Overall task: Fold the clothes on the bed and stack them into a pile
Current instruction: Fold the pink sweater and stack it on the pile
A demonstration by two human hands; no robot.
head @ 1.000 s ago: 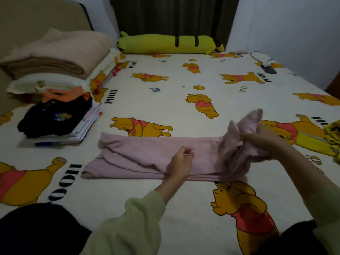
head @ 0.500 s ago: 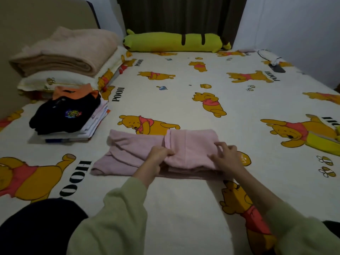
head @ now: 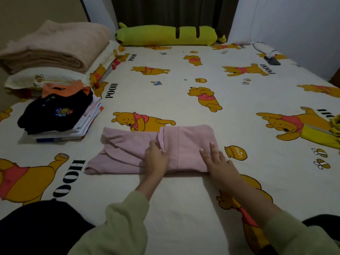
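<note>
A pink garment (head: 185, 144) lies partly folded on the bed in front of me, its right part doubled over onto the middle. My left hand (head: 156, 159) pinches the edge of that folded flap at the garment's centre. My right hand (head: 217, 161) lies flat with straight fingers on the garment's right end. To the left stands a pile of folded clothes (head: 58, 115), with a black garment on top and an orange one behind it. At the far right edge lies a yellow garment (head: 335, 124), unfolded.
The bed (head: 184, 199) has a cream sheet printed with yellow bears. A folded beige blanket (head: 55, 46) sits on a pillow at the back left. A long green plush (head: 169, 35) lies along the headboard side. A dark phone with a cable (head: 272, 60) lies at the back right.
My right hand carried the garment's right end over to the left and laid it on the middle. That hand then opened and flattened on the fold. My left hand stayed at the centre.
</note>
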